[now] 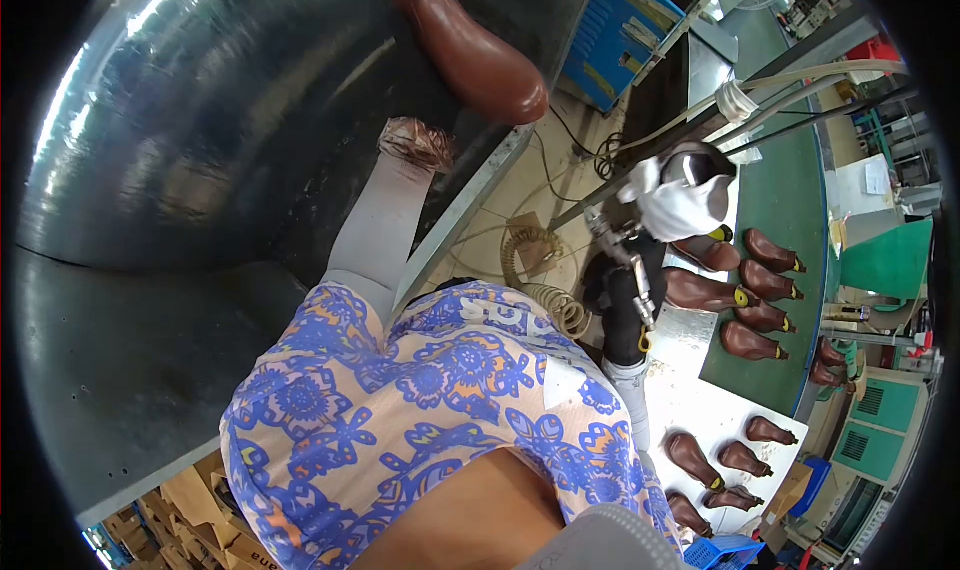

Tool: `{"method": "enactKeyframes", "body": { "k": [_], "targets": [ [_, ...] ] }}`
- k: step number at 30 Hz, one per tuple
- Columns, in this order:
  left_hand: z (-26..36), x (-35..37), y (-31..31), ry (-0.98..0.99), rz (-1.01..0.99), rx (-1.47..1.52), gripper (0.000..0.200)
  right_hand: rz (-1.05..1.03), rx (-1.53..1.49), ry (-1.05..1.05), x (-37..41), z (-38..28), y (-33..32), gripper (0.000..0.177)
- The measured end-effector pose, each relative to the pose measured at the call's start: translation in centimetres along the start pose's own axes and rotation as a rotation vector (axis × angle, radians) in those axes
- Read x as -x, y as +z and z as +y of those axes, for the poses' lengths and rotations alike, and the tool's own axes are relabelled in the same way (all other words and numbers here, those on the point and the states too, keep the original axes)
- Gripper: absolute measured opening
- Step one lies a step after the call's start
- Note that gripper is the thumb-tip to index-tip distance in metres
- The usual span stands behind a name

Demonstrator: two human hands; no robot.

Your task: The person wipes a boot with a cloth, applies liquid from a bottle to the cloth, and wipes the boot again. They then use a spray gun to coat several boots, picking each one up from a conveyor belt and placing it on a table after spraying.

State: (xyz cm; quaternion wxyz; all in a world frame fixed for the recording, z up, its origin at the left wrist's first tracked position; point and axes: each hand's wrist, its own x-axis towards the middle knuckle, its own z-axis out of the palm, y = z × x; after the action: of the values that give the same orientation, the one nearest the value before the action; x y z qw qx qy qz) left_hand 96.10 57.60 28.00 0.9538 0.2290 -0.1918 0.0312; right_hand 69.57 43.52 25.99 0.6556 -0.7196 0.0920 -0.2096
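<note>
My left hand (416, 144), in a grey sleeve and a crinkled, brown-stained covering, is over the dark metal surface at upper centre; its fingers cannot be made out. Just above and right of it lies a shiny brown boot (480, 65), toe toward the lower right, with a small gap visible between them. On the right, my right hand (625, 310), in a black glove, is closed around a metal spray gun (640, 285). White cloth (680, 205) is wrapped about the gun's dark cup.
Brown boots (705, 290) stand on a white board (665, 390) and a green belt (770, 190) at right. A coiled hose (555, 305) hangs above the tiled floor. A blue metal cabinet (615, 35) is at top; cardboard boxes (190, 495) are at lower left.
</note>
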Motion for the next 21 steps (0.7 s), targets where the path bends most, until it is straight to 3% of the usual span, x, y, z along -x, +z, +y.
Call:
{"method": "enactKeyframes", "body": {
  "k": [2, 5, 6, 7, 10, 17, 20, 21],
  "targets": [
    [-0.1, 0.1, 0.3, 0.009, 0.01, 0.013, 0.063, -0.066, 0.066, -0.065, 0.1, 0.3, 0.2, 0.01],
    [-0.2, 0.1, 0.5, 0.018, 0.017, 0.015, 0.062, -0.003, -0.042, -0.045, 0.0, -0.9, 0.5, 0.01],
    [-0.2, 0.0, 0.7, 0.021, 0.021, 0.019, 0.062, 0.018, 0.122, -0.172, -0.3, -0.2, -0.1, 0.01],
    [-0.3, 0.0, 0.8, 0.022, 0.022, 0.025, 0.062, 0.017, -0.122, -0.029, -0.1, -0.6, -0.1, 0.015],
    [-0.5, -0.3, 0.8, 0.029, 0.026, 0.033, 0.061, -0.006, 0.065, -0.121, -0.1, -0.5, -0.2, 0.017],
    [-0.7, -1.2, 1.0, 0.031, 0.013, 0.034, 0.059, 0.214, -0.271, 0.035, -0.6, -0.3, 0.5, 0.025],
    [-1.1, -1.9, 0.8, 0.028, 0.015, 0.042, 0.059, 0.145, 0.126, -0.039, -1.2, 1.1, 1.4, 0.019],
    [-1.3, -1.9, 0.6, 0.015, 0.056, 0.075, 0.06, -0.04, 0.268, -0.189, -2.0, 0.5, 1.4, 0.014]
  ]
}}
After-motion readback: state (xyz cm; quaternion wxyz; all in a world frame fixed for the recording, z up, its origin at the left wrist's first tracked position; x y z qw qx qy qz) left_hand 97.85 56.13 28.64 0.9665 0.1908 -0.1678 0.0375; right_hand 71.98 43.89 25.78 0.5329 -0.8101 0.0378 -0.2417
